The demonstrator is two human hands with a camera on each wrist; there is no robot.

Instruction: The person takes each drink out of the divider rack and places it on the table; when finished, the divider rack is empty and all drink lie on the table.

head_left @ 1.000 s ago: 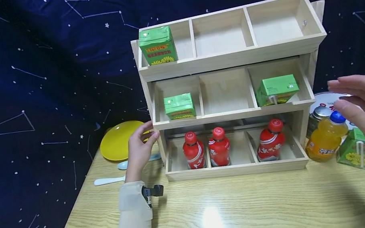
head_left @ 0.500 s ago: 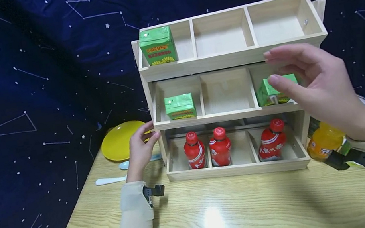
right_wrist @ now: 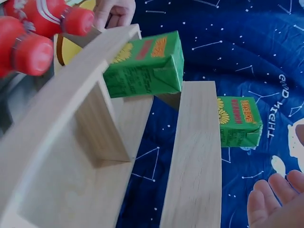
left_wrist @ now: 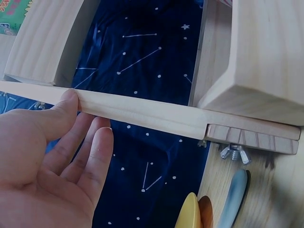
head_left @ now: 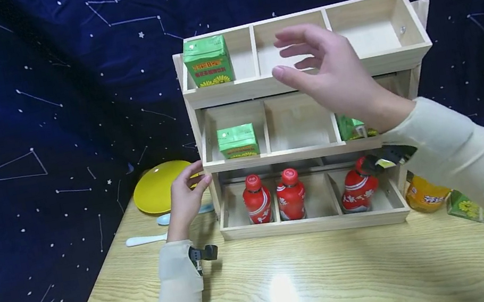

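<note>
Starry navy cloth [head_left: 67, 95] behind, pale table [head_left: 247, 290] below, and over to the right hand [head_left: 337, 69]: swept up and left from the right side within 1 second, now hovering before the top middle compartment of the wooden rack [head_left: 236, 91], thumb and fingers apart, holding nothing. Still pinching the rack's left upright with the left hand [head_left: 187, 198]. With nothing carried across, probably no change to the layout; just brought nearer the green carton [head_left: 208, 62], untouched and upright in the top left compartment.
</note>
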